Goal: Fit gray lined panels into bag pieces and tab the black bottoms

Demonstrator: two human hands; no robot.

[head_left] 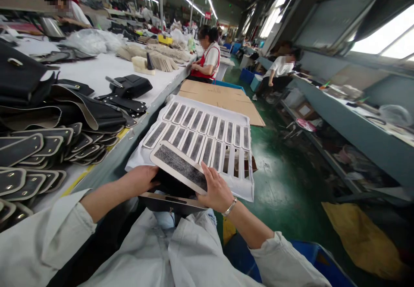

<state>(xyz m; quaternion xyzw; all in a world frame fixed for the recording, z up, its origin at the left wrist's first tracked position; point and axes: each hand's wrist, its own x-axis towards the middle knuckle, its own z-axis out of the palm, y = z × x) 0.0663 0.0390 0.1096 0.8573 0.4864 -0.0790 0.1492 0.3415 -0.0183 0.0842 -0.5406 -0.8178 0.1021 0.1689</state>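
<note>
My right hand [217, 187] grips the right end of a long panel [179, 164] with rounded corners, a pale border and a speckled dark grey middle. Its fingers lie over the panel's end, with the thumb lower down. Under the tilted panel, over my lap, is a black leather bag piece [174, 203] with a pale edge. My left hand [145, 179] is closed at the left side of these pieces, its fingertips hidden behind the black piece. Just beyond lies a white sheet [237, 188] carrying two rows of similar panels [196, 121], with several cut-out gaps at the near right.
Stacked black leather pieces [30, 146] and bag parts [131, 86] crowd the table at left. Cardboard [220, 95] lies behind the white sheet. A blue bin [310, 252] and a yellow sack [362, 239] are at lower right. Co-workers sit farther off.
</note>
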